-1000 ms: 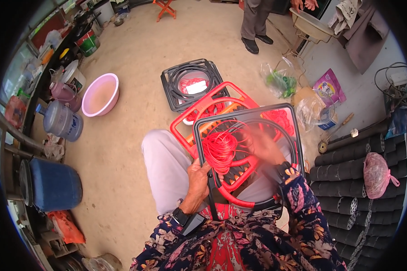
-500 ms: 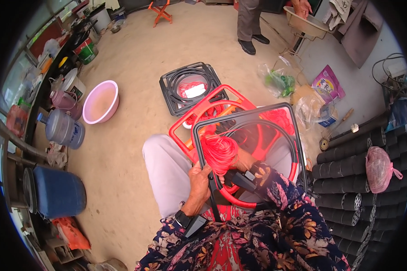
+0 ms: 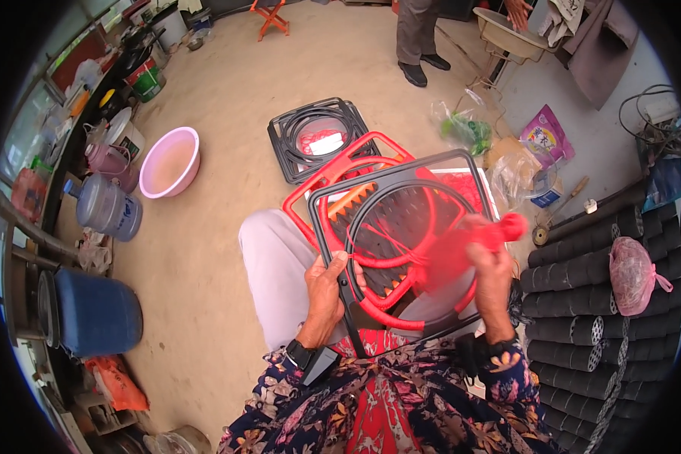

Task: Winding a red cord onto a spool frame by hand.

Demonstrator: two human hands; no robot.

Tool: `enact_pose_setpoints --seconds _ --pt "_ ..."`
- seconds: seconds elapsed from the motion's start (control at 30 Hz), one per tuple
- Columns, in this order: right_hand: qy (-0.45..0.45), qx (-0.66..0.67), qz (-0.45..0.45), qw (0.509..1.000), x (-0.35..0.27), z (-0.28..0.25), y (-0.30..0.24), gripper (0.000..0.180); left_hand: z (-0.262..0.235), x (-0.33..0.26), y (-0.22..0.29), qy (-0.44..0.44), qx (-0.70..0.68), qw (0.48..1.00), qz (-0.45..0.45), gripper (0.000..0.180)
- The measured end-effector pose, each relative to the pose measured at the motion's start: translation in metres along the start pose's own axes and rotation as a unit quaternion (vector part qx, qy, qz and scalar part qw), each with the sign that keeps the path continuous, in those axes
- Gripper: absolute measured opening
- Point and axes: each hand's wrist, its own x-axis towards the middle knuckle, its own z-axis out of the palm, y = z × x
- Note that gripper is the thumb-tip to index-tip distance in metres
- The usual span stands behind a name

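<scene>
My left hand [image 3: 325, 293] grips the left bar of a black rectangular frame [image 3: 401, 168], which stands tilted over my lap. Inside it sits a black ring whose lower part is wrapped in red cord [image 3: 390, 316]. Held in my right hand [image 3: 493, 278], at the frame's right side, is a bundle of red cord [image 3: 458, 261], smeared by motion. Thin red strands run from the bundle across the ring to the frame's left bar, by my left thumb. A red frame [image 3: 296, 216] lies behind the black one, with an orange toothed part between.
Beyond lies a stack of black frames [image 3: 321, 108]. On the left are a pink basin [image 3: 191, 163], a water jug [image 3: 110, 208] and a blue bin [image 3: 98, 314]. Black perforated cylinders [image 3: 560, 333] are piled at right. A person [image 3: 416, 34] stands at the back.
My right hand has come out from behind the frame and swung right with the cord bundle, drawing strands across the ring. My left hand stays on the bar; the frame has shifted slightly left and up.
</scene>
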Motion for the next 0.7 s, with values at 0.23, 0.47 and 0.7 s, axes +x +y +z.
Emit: enact_pose_setpoints --seconds 0.23,0.47,0.7 --pt "-0.134 0.58 0.05 0.802 -0.003 -0.121 -0.03 0.034 -0.006 0.005 -0.004 0.015 -0.001 1.0 -0.017 0.01" --pt "-0.107 0.483 0.069 0.867 -0.003 -0.287 0.009 0.035 0.001 0.004 -0.003 -0.007 -0.002 1.0 -0.027 0.013" --pt "-0.14 0.5 0.091 0.85 -0.028 -0.298 0.034 0.033 0.009 0.013 0.01 -0.039 0.009 0.997 -0.06 0.035"
